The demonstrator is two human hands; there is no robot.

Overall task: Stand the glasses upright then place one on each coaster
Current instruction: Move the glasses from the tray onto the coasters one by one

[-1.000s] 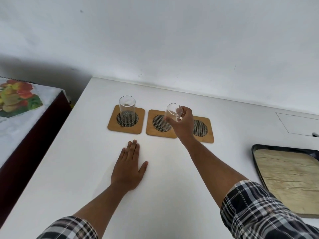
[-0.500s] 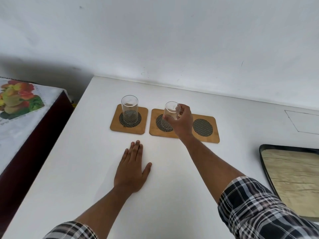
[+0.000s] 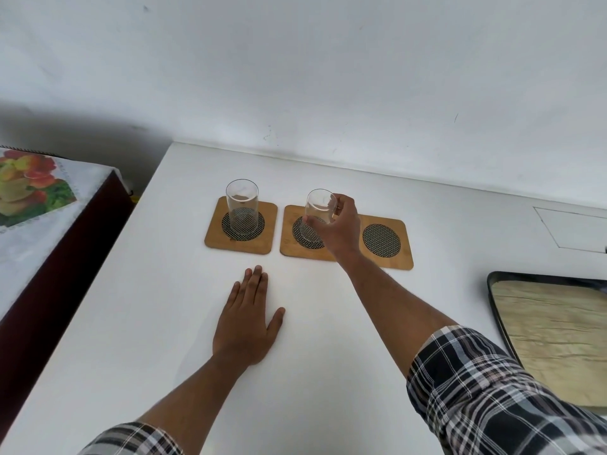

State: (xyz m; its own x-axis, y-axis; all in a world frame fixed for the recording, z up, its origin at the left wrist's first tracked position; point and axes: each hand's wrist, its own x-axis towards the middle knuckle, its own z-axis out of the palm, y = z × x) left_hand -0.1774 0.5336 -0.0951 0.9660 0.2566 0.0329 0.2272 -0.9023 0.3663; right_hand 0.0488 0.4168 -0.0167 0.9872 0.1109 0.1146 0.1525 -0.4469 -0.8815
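Three wooden coasters with dark mesh centres lie in a row on the white table. A clear glass [image 3: 242, 205] stands upright on the left coaster [image 3: 216, 239]. My right hand [image 3: 341, 229] grips a second clear glass [image 3: 317, 213], upright, its base on or just above the middle coaster [image 3: 290, 249]. The right coaster [image 3: 399, 257] holds nothing; my right hand covers its left edge. My left hand [image 3: 246, 321] lies flat on the table in front of the coasters, fingers spread, holding nothing.
A dark-rimmed tray [image 3: 492, 287] with a wood-pattern base sits at the right edge. A dark cabinet [image 3: 49, 280] with a fruit-print cloth stands left of the table. The wall runs close behind the coasters. A thin rectangular outline [image 3: 571, 229] marks the table at far right.
My right hand has brought the tilted glass upright and lowered it onto the middle coaster's mesh. The left hand has stayed flat on the table.
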